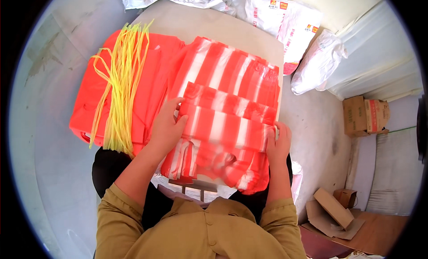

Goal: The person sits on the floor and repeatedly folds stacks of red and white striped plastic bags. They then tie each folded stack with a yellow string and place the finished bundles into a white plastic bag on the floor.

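Observation:
Red-and-white striped plastic bags (227, 69) lie in a flat pile on the table in front of me. Across the near part of the pile runs a folded-over striped plastic bag (223, 125). Its left edge is pinched by my left hand (167, 127), thumb on top. At the opposite edge my right hand (279, 143) grips the same bag, some of its fingers hidden. The near ends of the pile are crumpled and partly blurred. Left of it sits a thick stack of plain red plastic (87, 100), with a loose bundle of yellow strips (120, 92) laid across it.
The pale tabletop (187, 25) shows beyond the bags. White printed sacks (267, 14) stand along its far side, and another white sack (318, 60) rests on the floor at the right. Farther right are a cardboard box (365, 116) and flattened cardboard (332, 212).

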